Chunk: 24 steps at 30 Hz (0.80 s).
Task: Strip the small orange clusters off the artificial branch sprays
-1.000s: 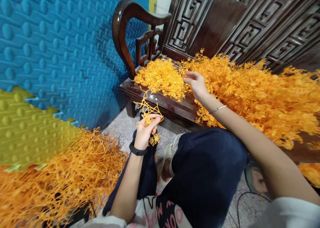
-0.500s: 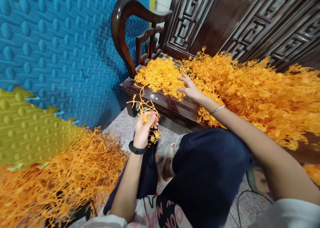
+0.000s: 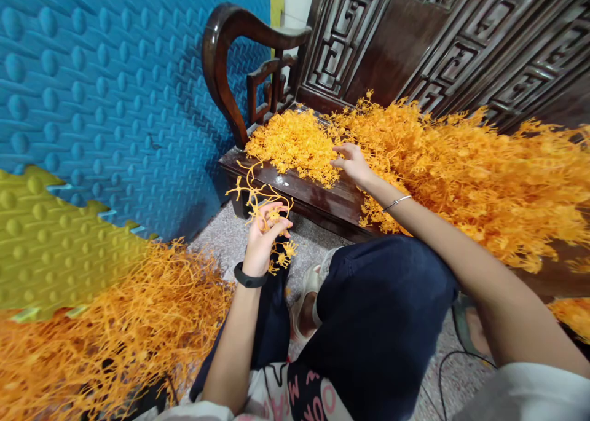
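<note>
Left hand is clutching some orange sprigs, right hand's just hanging by the little pile, fingers sitting kinda apart.

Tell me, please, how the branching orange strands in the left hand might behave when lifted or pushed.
The branching orange strands in the left hand are probably light, being thin and open. They look springy rather than limp, since some arch beyond the hand without hanging straight down. Their forked ends could snag on one another.
</note>
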{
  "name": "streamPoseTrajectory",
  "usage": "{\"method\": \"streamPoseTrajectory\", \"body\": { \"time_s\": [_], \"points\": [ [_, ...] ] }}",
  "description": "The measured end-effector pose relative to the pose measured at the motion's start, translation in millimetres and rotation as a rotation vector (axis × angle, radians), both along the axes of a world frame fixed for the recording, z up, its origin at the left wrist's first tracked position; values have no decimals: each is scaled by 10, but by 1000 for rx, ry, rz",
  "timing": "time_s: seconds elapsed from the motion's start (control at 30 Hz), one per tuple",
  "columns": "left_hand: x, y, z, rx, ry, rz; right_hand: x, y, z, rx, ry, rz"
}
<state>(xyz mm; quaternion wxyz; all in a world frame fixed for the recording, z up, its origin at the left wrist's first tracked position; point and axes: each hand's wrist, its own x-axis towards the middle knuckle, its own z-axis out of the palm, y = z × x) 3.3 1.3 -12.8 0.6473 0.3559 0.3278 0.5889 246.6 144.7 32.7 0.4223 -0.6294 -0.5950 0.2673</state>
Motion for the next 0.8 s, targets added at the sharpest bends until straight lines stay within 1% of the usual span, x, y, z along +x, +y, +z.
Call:
{"method": "streamPoseTrajectory", "body": {
  "time_s": [0.17,0.27,0.33,0.4,0.47,0.53,0.6,0.67,0.73,0.8],
  "points": [
    [-1,-9,7,-27,-8,-57,-23,-16,30,29,45,-27],
    [10,-13,4,-42,7,-41,-67,-62,95,46,-19,-43],
    [17,-9,-4,-72,15,-22,-122,-131,180,51,-37,4],
    [17,2,-19,-129,19,8,-208,-248,310,13,31,157],
    [10,16,-36,-190,23,42,-329,-411,478,-67,113,380],
    [1,24,-49,-233,43,68,-477,-601,651,-173,107,610],
    [-4,19,-50,-243,90,76,-637,-777,785,-290,-12,826],
    [1,1,-39,-220,157,51,-788,-908,847,-347,-187,1001],
    [13,-25,-19,-177,210,5,-910,-980,837,-294,-367,1095],
    [27,-50,1,-139,229,-31,-988,-1003,787,-207,-519,1127]
  ]
}}
